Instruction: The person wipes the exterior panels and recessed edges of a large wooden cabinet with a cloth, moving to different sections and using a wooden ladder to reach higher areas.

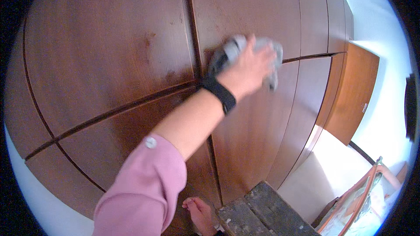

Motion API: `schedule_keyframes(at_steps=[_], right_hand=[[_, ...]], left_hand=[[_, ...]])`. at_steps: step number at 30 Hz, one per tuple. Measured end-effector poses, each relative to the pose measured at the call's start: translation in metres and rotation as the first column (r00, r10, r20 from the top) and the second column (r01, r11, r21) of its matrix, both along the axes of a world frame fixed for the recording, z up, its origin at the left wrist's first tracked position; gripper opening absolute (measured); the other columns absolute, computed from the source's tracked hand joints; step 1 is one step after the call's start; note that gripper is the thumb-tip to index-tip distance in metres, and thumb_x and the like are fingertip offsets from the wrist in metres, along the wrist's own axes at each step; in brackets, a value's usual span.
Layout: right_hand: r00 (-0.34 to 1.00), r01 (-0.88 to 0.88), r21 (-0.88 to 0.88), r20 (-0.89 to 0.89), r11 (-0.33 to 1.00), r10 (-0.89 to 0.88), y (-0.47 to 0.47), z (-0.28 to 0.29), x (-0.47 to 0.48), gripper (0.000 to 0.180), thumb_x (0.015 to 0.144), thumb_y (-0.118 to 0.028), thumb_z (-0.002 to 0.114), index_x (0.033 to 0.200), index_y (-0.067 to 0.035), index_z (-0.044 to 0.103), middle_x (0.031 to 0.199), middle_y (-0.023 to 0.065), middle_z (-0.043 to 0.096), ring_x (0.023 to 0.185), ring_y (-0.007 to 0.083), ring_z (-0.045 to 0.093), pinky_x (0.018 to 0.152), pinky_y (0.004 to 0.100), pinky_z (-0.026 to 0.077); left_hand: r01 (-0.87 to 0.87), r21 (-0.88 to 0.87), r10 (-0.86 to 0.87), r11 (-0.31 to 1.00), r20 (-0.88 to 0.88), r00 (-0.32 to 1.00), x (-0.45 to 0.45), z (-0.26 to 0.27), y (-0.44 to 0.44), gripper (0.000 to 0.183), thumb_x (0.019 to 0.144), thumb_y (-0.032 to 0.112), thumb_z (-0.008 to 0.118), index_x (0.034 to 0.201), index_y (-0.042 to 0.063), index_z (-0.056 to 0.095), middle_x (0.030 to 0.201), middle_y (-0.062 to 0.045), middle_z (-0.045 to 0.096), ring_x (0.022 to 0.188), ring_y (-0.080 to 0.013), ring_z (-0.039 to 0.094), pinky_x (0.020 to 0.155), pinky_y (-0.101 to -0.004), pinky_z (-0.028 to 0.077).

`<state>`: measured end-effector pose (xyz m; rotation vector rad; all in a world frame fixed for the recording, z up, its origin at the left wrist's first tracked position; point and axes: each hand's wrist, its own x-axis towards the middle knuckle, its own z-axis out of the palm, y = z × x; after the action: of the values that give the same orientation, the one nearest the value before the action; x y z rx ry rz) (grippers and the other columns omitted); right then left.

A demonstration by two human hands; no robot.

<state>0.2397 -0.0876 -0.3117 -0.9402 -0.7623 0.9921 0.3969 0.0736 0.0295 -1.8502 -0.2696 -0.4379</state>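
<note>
My left hand (251, 67), blurred, has its fingers spread over a bunched grey cloth (277, 50) and presses it against the dark brown wooden cabinet door (242, 9). A black band circles that wrist, and a pink sleeve with a white button covers the upper part of the arm. Beneath the cloth lies the crossing of the gaps between upper and lower doors. Low in the view, my right hand (199, 213) is near the lower doors, beside a worn dark wooden board (262, 211). Its fingers are curled, and no object shows in them.
Scuffed patches mark the upper left door (108, 39). More cabinet doors run off to the right, where a lighter brown wooden door (354, 95) stands by a white wall. At the lower right is an orange-edged item (356, 209) with a patterned surface.
</note>
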Motion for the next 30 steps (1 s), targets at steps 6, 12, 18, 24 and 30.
schedule_keyframes(at_steps=[6, 12, 18, 24, 30], right_hand=[[0.904, 0.15, -0.052, 0.411, 0.987, -0.116, 0.011, -0.014, 0.011, 0.017, 0.085, -0.012, 0.053, 0.082, 0.001, 0.064, 0.065, 0.0084, 0.06, 0.063, 0.0141, 0.057, 0.061, 0.0274, 0.046], [0.845, 0.301, 0.271, 0.368, 0.914, -0.388, 0.005, -0.029, 0.013, 0.014, 0.081, -0.009, 0.047, 0.069, -0.002, 0.049, 0.063, 0.0052, 0.049, 0.059, 0.0132, 0.046, 0.055, 0.0293, 0.039], [0.974, 0.171, 0.013, 0.147, 0.985, -0.172, 0.001, -0.016, 0.006, 0.013, 0.084, -0.01, 0.041, 0.073, -0.006, 0.047, 0.068, 0.001, 0.047, 0.062, 0.0099, 0.043, 0.057, 0.0249, 0.036], [0.976, 0.206, -0.006, 0.073, 0.978, -0.205, 0.018, 0.011, -0.006, 0.015, 0.086, -0.014, 0.044, 0.074, -0.005, 0.049, 0.066, 0.0009, 0.049, 0.063, 0.0104, 0.046, 0.059, 0.0252, 0.039], [0.957, 0.28, 0.013, 0.072, 0.96, -0.281, 0.04, 0.051, -0.004, 0.016, 0.085, -0.012, 0.043, 0.072, -0.004, 0.049, 0.069, 0.0029, 0.049, 0.065, 0.0128, 0.045, 0.064, 0.0262, 0.037]], left_hand=[[-0.045, -0.176, -0.039, 0.983, -0.446, 0.894, -0.001, -0.195, 0.021, 0.041, 0.085, 0.029, 0.048, 0.126, 0.028, 0.053, 0.148, 0.0, 0.03, 0.14, -0.02, 0.017, 0.11, -0.059, 0.006], [-0.022, -0.489, -0.282, 0.872, -0.538, 0.794, -0.115, -0.315, 0.025, 0.029, 0.078, 0.025, 0.054, 0.105, 0.024, 0.064, 0.139, -0.003, 0.042, 0.137, -0.0227, 0.023, 0.112, -0.0569, 0.003], [0.01, -0.593, -0.311, 0.805, -0.409, 0.858, -0.274, -0.404, 0.01, 0.046, 0.08, 0.015, 0.048, 0.124, 0.004, 0.05, 0.141, -0.003, 0.039, 0.137, -0.0207, 0.023, 0.115, -0.0497, 0.008], [-0.166, -0.222, 0.044, 0.961, -0.47, 0.882, -0.359, -0.372, -0.004, 0.059, 0.086, 0.033, 0.048, 0.137, 0.005, 0.037, 0.148, -0.001, 0.028, 0.138, -0.0189, 0.02, 0.115, -0.0422, 0.006], [-0.248, -0.195, 0.278, 0.949, 0.148, 0.949, -0.318, -0.143, -0.003, 0.053, 0.084, 0.025, 0.051, 0.136, 0.024, 0.04, 0.142, -0.005, 0.038, 0.125, -0.0207, 0.036, 0.098, -0.0449, 0.028]])
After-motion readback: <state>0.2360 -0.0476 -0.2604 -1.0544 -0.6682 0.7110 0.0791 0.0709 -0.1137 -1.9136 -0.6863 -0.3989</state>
